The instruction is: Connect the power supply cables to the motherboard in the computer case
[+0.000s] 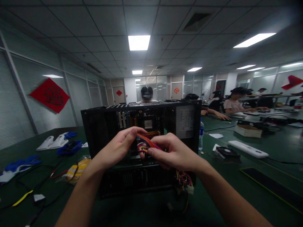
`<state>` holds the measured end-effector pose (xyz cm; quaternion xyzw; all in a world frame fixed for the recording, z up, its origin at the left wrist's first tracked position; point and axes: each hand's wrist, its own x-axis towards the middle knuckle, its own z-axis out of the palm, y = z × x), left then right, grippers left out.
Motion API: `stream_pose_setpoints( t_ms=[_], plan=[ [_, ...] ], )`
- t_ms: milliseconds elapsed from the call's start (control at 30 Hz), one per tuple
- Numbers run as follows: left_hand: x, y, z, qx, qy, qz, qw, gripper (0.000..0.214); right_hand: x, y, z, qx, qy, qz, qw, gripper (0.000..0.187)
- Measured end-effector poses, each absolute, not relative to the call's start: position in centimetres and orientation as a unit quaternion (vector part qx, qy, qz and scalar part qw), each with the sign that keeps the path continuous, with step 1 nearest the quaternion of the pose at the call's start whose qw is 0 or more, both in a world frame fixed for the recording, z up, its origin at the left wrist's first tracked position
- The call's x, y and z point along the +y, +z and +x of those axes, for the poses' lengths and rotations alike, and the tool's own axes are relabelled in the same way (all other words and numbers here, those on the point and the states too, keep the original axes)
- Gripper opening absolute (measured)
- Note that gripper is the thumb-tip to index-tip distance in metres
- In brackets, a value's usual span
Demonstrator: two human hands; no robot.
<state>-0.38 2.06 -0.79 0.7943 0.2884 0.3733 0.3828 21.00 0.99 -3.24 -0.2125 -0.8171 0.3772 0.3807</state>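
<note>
A black computer case (pixel 94 126) lies open before me, its motherboard (pixel 153 115) and grey power supply (pixel 187 118) showing inside. In front of it, my left hand (pixel 125 142) and my right hand (pixel 168 149) close on a bundle of coloured cables (pixel 146 143), red, orange, yellow and purple. The left fingers curl around the bundle's left end; the right thumb and fingers pinch its right part. More coloured cables with a white connector (pixel 190 189) hang over the case's front edge at lower right. Part of the case's inside is hidden behind my hands.
Left on the green table are work gloves (pixel 21 164), a blue tray (pixel 69 147), a yellow packet (pixel 78 170) and loose black cables. To the right stand a water bottle (pixel 201 134), a cooling fan (pixel 227 153), a white bar-shaped device (pixel 248 149) and a cardboard box (pixel 247 130). Other people sit beyond.
</note>
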Motion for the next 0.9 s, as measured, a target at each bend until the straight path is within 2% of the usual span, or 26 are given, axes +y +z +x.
stream_pose_setpoints(
  t_ms=[133, 233, 333, 500, 667, 900],
  plan=[
    [1.83, -0.61, -0.32, 0.269, 0.399, 0.771, 0.418, 0.045, 1.00, -3.15, 21.21, -0.755, 0.358, -0.209, 0.509, 0.029],
    [1.64, -0.60, -0.10, 0.283, 0.420, 0.759, 0.410, 0.031, 1.17, -3.34, 21.17, -0.757, 0.327, -0.191, 0.532, 0.028],
    [1.69, -0.69, 0.09, 0.279, 0.439, 0.740, 0.427, 0.026, 1.22, -3.40, 21.14, -0.756, 0.285, -0.192, 0.558, 0.030],
    [1.87, -0.79, 0.12, 0.268, 0.500, 0.668, 0.481, 0.034, 1.16, -3.16, 21.20, -0.750, 0.242, -0.209, 0.580, 0.034],
    [1.51, -0.68, 0.35, 0.292, 0.507, 0.641, 0.496, 0.046, 1.09, -3.11, 21.22, -0.760, 0.202, -0.212, 0.579, 0.037],
    [1.59, -0.73, 0.59, 0.263, 0.531, 0.614, 0.521, 0.042, 1.25, -3.39, 20.92, -0.765, 0.176, -0.219, 0.580, 0.039]
  ],
)
